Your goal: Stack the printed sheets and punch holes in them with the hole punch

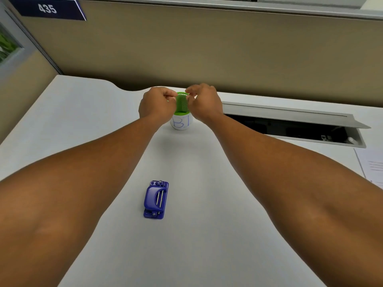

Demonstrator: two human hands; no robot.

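A blue hole punch lies on the white desk, near me and between my forearms. Printed sheets show only as a corner at the right edge of the desk. Far across the desk, my left hand and my right hand meet at the rim of a green mesh cup with a white label band marked in blue. Both hands pinch at the cup's top edge from either side. What the fingertips grip is hidden.
An open cable tray with a raised grey lid runs along the desk's back right. A beige partition wall closes off the back. A dark sign reading 435 hangs at the top left.
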